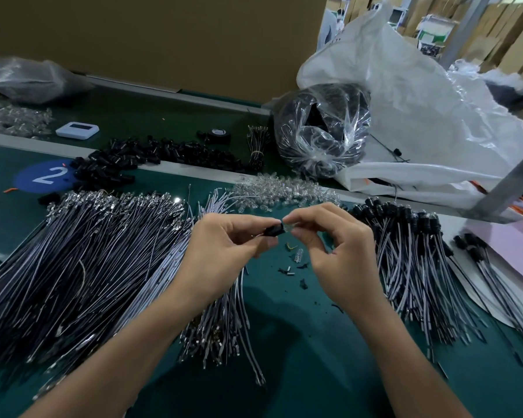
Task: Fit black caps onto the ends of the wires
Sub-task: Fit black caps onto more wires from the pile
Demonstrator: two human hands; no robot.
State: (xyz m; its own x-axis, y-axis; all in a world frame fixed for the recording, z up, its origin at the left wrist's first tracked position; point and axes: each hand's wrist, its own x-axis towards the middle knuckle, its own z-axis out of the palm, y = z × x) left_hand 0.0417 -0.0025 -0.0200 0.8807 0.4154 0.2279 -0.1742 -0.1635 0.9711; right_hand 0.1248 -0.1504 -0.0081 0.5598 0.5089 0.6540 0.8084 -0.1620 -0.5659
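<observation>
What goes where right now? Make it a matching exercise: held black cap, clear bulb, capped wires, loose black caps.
Things:
1. held black cap
2. clear bulb
3. capped wires
4. loose black caps

Places:
A. pinched by the right hand
B. heaped beside the blue "2" disc
C. in the left hand grip
D. fanned out on the right, past the right hand

Pairs: 1-C, 2-A, 3-D, 4-B

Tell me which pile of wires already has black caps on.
The capped pile beside the right hand: black caps sit on its far ends, while the left pile shows bare metal terminals.
</observation>
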